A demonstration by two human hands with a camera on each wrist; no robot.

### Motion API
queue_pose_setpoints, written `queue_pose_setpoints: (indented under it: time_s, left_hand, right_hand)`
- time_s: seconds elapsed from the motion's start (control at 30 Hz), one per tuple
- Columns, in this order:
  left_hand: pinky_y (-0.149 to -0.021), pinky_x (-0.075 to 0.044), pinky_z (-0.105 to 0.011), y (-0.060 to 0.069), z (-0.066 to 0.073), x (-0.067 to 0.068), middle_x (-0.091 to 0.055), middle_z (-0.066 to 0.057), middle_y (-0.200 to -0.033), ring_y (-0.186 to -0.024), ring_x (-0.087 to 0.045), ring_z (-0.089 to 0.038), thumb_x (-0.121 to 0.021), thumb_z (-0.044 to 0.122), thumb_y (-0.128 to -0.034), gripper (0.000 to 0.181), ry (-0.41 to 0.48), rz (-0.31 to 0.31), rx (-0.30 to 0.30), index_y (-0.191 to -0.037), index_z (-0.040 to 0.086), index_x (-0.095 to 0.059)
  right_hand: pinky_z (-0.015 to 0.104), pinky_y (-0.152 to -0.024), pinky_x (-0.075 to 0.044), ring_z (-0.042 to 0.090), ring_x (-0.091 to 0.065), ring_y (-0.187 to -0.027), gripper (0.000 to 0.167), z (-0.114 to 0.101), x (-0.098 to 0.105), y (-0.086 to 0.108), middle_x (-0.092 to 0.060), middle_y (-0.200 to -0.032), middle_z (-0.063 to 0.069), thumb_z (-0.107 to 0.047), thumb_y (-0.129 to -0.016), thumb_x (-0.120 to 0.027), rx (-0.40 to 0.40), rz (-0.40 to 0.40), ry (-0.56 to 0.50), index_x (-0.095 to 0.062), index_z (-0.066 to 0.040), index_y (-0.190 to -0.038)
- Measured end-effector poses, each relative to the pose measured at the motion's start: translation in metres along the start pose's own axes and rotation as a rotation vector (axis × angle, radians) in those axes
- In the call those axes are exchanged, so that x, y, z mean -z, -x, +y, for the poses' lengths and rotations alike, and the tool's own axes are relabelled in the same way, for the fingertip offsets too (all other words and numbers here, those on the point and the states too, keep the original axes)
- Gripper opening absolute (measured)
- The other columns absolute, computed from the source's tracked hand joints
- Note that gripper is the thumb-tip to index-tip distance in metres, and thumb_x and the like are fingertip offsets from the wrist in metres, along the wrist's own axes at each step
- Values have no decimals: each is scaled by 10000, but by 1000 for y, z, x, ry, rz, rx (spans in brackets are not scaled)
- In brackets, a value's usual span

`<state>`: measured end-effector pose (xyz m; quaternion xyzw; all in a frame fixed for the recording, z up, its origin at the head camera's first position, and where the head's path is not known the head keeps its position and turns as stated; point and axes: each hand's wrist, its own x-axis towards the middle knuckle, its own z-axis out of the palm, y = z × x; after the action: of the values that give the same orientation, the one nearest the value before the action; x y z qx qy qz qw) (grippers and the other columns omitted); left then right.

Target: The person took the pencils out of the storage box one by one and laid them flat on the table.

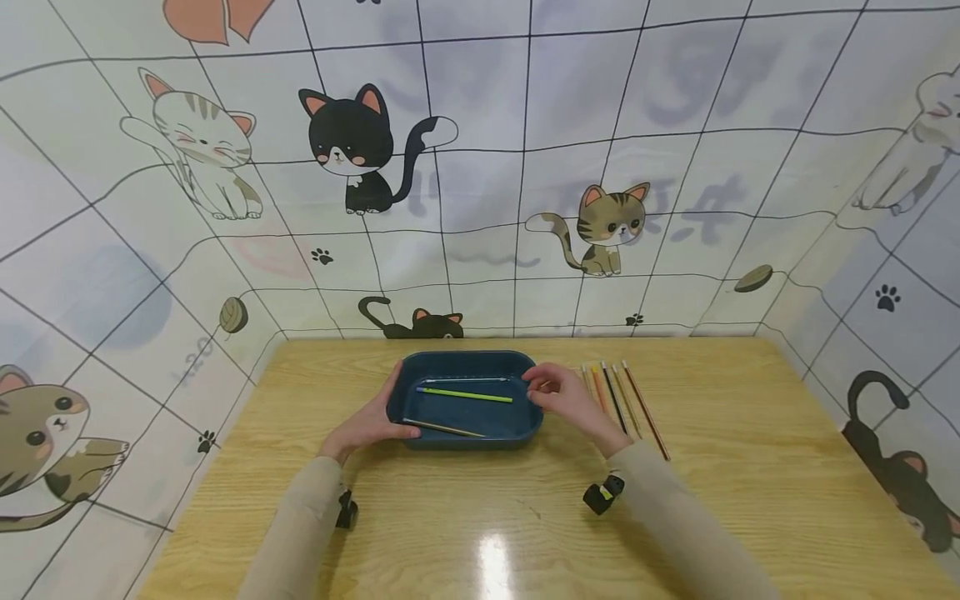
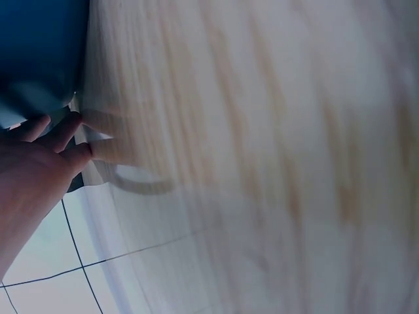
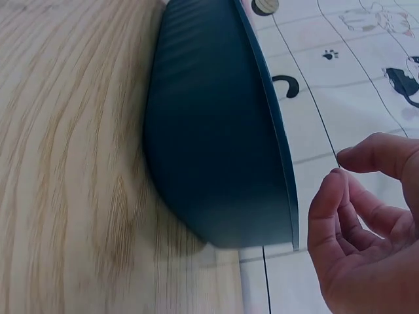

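Observation:
A dark blue tray (image 1: pixel 465 443) stands on the wooden table. Inside it lie a lime-green pencil (image 1: pixel 465 394) and, along the front wall, a thin brownish pencil (image 1: pixel 442 427). A pale line near the back wall may be another pencil or a reflection. My left hand (image 1: pixel 367 423) holds the tray's left end, thumb at the front corner and fingers along the outer side. Over the right rim hovers my right hand (image 1: pixel 566 402), its fingers bent. In the right wrist view, nothing shows between thumb and fingertips (image 3: pixel 327 190), which sit apart from the tray.
Several pencils (image 1: pixel 645 408) in different colours lie side by side on the table (image 1: pixel 720 500), right of the tray and partly behind the right forearm. A wall covering (image 1: pixel 480 183) printed with cats and grid lines rises behind the table and at both sides.

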<state>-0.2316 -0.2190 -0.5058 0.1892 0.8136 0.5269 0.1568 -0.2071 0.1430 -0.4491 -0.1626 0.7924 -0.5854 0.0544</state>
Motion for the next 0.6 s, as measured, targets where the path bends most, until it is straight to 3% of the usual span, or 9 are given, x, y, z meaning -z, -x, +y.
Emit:
queue_pose_setpoints:
  time_s: [0.2,0.3,0.6]
  left_hand:
    - [-1093,-138,-574,0,-1,0,-9,-186,-1582,-1394,-135,-379,-842,202,-741,1235,11,-13,-12,-1555,247,86]
    - [-1096,-133,-577,0,0,0,-15,-185,-1581,-1395,-135,-378,-837,206,-747,1222,10,-12,-3,-1555,275,78]
    - [-1100,-129,-582,1,3,0,-4,-179,-1585,-1405,-116,-377,-833,239,-754,1216,-7,-14,5,-1552,295,83]
  right_hand:
    - [346,-612,-508,269,-576,-742,243,-14,-14,-3,-597,-894,174,78,-890,-580,59,-58,-1,-570,141,-1125]
    - [373,-597,-506,259,-569,-716,236,-16,-21,-6,-598,-884,172,87,-883,-577,52,-80,16,-570,143,-1112]
    - [279,-586,-492,159,-554,-713,246,5,-36,-19,-605,-882,76,12,-889,-622,56,-133,56,-597,86,-1123]
